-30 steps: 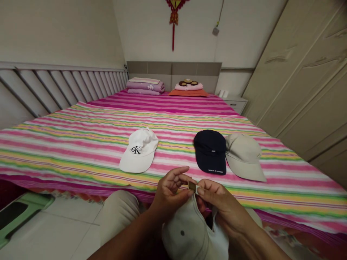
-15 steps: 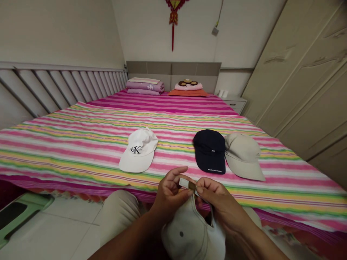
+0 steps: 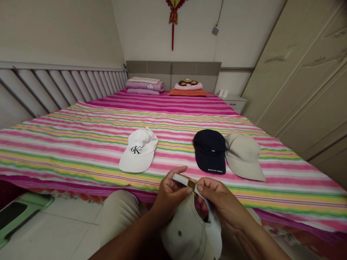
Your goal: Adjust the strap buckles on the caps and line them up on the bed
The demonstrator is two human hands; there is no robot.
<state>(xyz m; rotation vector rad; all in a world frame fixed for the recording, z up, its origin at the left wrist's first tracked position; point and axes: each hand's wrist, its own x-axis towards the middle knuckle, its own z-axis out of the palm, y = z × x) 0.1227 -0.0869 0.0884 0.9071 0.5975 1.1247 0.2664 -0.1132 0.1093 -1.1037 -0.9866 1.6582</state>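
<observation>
Both my hands are in front of me above my knees, holding an off-white baseball cap with its crown facing down and toward me. My left hand pinches the free end of the cap's white back strap. My right hand grips the strap beside its small brass-coloured buckle. Further off on the striped bedsheet lie a white Calvin Klein cap, a navy cap and a beige cap, all apart from my hands.
The bed's near edge runs just beyond my knees. Folded pink blankets and a pillow lie by the headboard. Wardrobe doors stand right, a slatted rail left, and a green stool on the floor.
More of the strap now shows, its free end reaching further up and left past the buckle. The held cap has shifted slightly, and the caps on the bed have not moved.
</observation>
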